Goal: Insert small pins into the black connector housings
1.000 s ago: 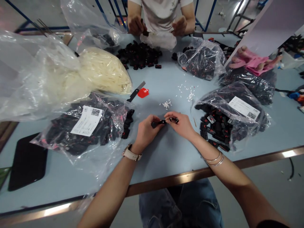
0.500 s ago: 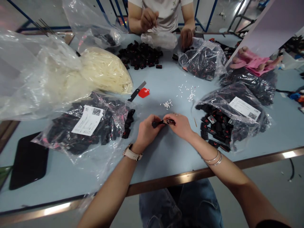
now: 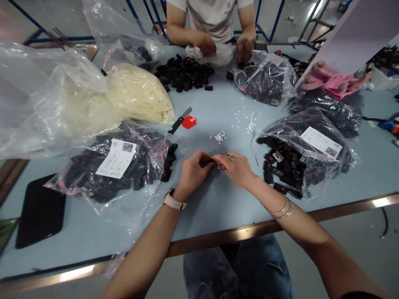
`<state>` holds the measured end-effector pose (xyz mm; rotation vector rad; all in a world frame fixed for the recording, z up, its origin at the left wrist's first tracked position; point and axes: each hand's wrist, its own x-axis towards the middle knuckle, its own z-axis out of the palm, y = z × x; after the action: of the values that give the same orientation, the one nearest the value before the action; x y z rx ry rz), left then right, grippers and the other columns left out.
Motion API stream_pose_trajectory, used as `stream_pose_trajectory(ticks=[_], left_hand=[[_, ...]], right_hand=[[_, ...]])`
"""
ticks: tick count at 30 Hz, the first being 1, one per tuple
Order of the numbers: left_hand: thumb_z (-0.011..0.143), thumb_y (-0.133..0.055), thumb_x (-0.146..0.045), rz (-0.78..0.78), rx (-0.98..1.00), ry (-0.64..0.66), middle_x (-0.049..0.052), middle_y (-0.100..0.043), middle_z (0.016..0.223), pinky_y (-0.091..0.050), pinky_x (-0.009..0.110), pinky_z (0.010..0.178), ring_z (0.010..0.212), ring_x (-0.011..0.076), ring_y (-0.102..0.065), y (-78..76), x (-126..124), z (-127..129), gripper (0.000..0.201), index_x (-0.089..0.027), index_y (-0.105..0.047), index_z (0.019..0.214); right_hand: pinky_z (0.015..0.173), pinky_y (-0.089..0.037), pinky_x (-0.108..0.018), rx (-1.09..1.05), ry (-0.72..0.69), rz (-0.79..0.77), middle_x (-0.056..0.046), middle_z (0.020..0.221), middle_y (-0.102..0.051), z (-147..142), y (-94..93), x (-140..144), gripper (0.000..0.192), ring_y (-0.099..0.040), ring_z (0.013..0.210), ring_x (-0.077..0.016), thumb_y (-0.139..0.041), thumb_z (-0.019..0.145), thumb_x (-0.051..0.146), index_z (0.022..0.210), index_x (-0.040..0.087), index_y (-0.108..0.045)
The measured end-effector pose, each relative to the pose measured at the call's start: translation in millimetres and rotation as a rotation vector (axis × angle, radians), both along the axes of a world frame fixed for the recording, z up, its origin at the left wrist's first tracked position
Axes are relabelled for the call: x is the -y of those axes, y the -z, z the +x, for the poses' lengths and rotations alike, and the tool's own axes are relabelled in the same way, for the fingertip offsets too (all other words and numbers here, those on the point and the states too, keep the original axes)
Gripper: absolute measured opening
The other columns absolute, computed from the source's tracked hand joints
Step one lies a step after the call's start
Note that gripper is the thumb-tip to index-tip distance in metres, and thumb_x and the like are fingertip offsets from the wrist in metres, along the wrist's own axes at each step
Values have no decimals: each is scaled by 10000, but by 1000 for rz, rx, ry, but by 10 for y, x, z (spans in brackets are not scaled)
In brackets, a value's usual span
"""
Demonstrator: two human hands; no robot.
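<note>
Close together above the near middle of the table, my two hands meet at a small black plastic connector (image 3: 206, 162). My left hand (image 3: 193, 173) pinches it between thumb and fingers, which cover much of it. My right hand (image 3: 237, 169) is closed with its fingertips at the connector's right end; a thin tip pokes up by its fingers, but what it holds is too small to make out. Just beyond lies a small heap of white pins (image 3: 220, 137). Loose black connectors (image 3: 285, 166) spill from a clear bag (image 3: 324, 141) on the right.
A knife (image 3: 181, 120) lies beside a red piece (image 3: 189, 121). Bags of black parts (image 3: 115, 160) and cream strips (image 3: 140, 93) fill the left, near a black tablet-like slab (image 3: 40, 209). Opposite, a co-worker's hands (image 3: 205, 43) are near a connector pile (image 3: 183, 72).
My right hand's fingers have shifted slightly left and closed over the connector's end. The co-worker's raised hand has come down onto a clear plastic bag.
</note>
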<state>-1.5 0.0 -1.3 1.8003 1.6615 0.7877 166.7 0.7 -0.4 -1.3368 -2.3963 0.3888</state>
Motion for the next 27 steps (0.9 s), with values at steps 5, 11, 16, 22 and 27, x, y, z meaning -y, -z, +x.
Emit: stream_pose_trajectory(ticks=[5,11,16,22,27], left_hand=[[719,-650,-329,4,17,6,1,-667,751,-458,278,648,691,164,-616,11,-4,-3,166,-210,-548,776],[716,-655,-378,14,-9,7,-7,-657,721,-450,274,636,655,156,-597,8,-2,-12,198,-212,-557,764],[718,-649,-374,11,7,14,-5,-663,731,-452,274,635,652,154,-598,5,6,-10,189,-211,-569,771],[725,-630,-390,8,-19,23,2,-673,742,-457,275,639,665,160,-606,15,2,-15,197,-209,-573,775],[718,-651,-387,22,-29,19,0,-672,719,-452,278,625,651,164,-608,4,2,-6,194,-211,-579,756]], right_hand=[[668,-408,-237,-54,-24,-70,17,879,-716,21,-20,10,343,-597,822,-145,-474,853,110,1139,261,-588],[865,-446,-319,-475,124,89,-73,1033,-676,76,-36,16,298,-598,980,-177,-359,924,289,1044,220,-622],[642,-458,-248,-646,220,-13,-25,674,-608,60,-60,82,499,-583,627,-124,-231,947,472,921,190,-643],[578,-443,-226,-758,299,-70,-20,692,-625,-42,-11,93,414,-577,587,-110,-334,920,471,823,183,-616],[582,-416,-235,-646,321,8,-6,592,-588,-63,-55,88,358,-540,551,-109,-345,912,403,741,201,-586]])
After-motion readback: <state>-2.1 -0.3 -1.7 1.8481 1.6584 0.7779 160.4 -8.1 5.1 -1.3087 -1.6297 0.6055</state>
